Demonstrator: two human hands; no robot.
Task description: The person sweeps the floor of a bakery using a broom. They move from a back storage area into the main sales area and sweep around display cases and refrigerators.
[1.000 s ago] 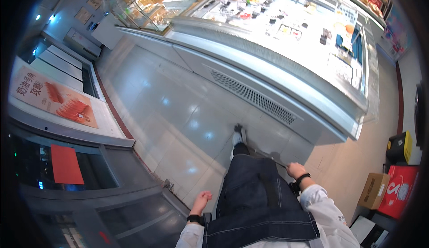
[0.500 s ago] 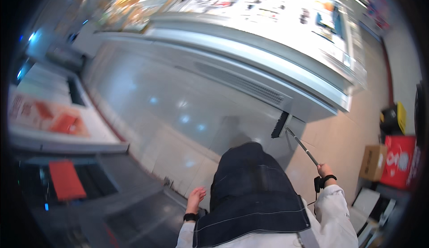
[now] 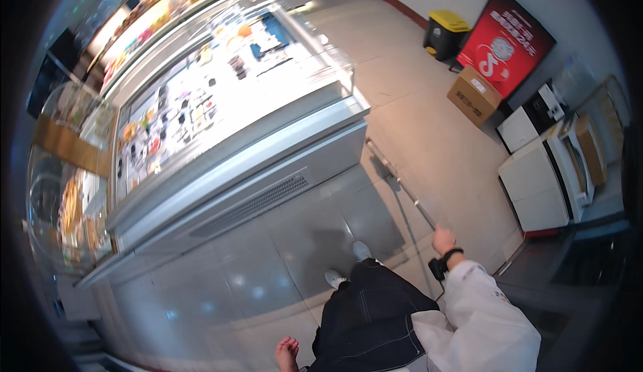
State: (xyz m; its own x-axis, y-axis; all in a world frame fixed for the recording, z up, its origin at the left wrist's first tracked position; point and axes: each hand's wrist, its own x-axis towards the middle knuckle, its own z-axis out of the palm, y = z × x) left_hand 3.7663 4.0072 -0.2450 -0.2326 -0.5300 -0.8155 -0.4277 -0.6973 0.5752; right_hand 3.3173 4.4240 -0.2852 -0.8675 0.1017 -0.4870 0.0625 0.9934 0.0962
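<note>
My right hand [image 3: 444,239] is closed around the long handle of a broom [image 3: 415,201]. The handle slants forward and left to the near right corner of the display case [image 3: 268,151]. The broom's head is not visible, as the handle runs out of sight at that corner. Low in the picture, my left hand [image 3: 287,353] hangs beside my dark apron [image 3: 375,315], fingers loosely bent and holding nothing. My shoes stand on the grey floor tiles [image 3: 268,265] before the case, whose lit top holds many small items behind clear panels.
Against the right wall stand a black and yellow bin [image 3: 445,34], a red sign [image 3: 506,44] and a cardboard box [image 3: 474,96]. Nearer are white cabinets [image 3: 536,181] and a dark counter [image 3: 583,271]. Bread shelves [image 3: 144,27] line the back left.
My view has turned right, bringing the bin, sign and cabinets further in. The broom's black-bristled head, seen before by the case's base, is now out of sight. My right hand keeps its grip.
</note>
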